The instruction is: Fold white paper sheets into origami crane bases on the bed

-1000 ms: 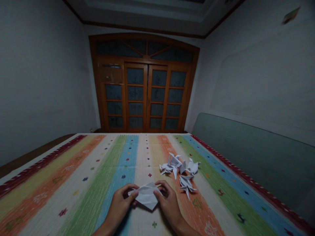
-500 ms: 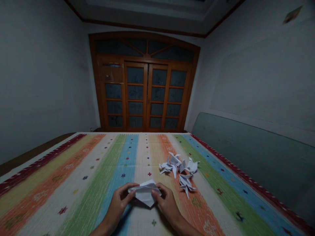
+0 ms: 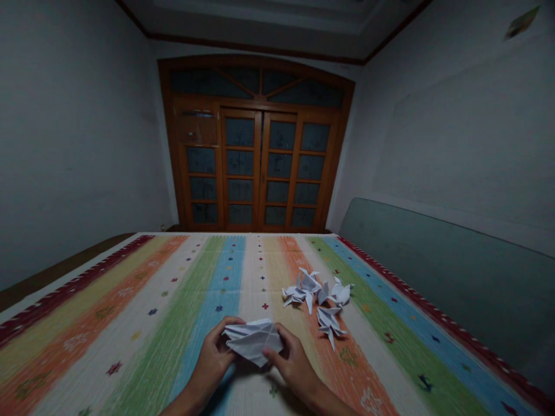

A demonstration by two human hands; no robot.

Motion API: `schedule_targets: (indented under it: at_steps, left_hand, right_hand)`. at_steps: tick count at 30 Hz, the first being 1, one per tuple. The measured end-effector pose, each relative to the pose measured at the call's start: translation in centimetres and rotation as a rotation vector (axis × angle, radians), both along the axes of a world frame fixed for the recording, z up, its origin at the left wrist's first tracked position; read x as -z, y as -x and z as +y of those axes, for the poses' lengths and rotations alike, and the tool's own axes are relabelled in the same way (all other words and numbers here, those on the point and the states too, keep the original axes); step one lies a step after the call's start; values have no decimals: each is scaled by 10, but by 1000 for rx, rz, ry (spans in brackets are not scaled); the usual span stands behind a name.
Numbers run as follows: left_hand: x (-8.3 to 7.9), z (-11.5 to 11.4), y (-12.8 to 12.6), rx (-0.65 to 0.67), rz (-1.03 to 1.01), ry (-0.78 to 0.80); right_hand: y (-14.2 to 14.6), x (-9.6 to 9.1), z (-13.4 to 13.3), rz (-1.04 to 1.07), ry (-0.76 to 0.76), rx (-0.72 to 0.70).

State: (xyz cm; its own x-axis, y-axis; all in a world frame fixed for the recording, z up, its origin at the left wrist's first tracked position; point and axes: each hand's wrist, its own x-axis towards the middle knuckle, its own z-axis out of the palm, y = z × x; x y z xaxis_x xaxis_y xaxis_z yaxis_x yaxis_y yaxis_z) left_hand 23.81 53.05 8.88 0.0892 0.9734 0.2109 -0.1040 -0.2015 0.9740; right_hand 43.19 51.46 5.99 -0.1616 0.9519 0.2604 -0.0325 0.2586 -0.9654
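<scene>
A piece of folded white paper [image 3: 251, 341], with several layers and creases, is held just above the striped cloth between my two hands. My left hand [image 3: 215, 349] grips its left end, the fingers behind and the thumb partly hidden under the edge. On the other side, my right hand [image 3: 289, 352] pinches the right end, its thumb pressed on the front face near the lower point. To the right, beyond my right hand, several white folded paper figures [image 3: 327, 318] with pointed ends lie in a loose cluster.
A colourful striped tablecloth [image 3: 151, 341] covers the table, with a dark red border on both sides. A pale green panel [image 3: 416, 248] stands along the right side. Wooden doors with glass panes [image 3: 260, 167] close off the far wall.
The folded paper has tilted and its left layers now stand apart. My left thumb has slid off the front face, and my right thumb has shifted lower on the paper.
</scene>
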Motion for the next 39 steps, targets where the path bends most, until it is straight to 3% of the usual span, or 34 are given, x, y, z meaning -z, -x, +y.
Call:
schedule_targets:
  at_steps: [10, 14, 20, 27, 33, 39]
  left_hand:
    - [-3, -12, -6, -7, 43, -42]
    - [-4, -17, -2, 75, 6, -77]
    - [9, -15, 5, 228, -80, -54]
    - [19, -12, 2, 312, 37, -221]
    - [13, -22, -6, 214, 161, -137]
    - [10, -19, -11, 102, 145, -20]
  right_hand:
    - [0, -15, -17, -308, -205, 7]
    - [3, -15, -17, -252, -195, -5]
    - [2, -13, -13, -128, -15, -26]
    - [0, -10, -9, 99, 24, -133]
    - [-3, -10, -6, 95, 38, -38]
    - [-1, -10, -3, 48, 14, -8]
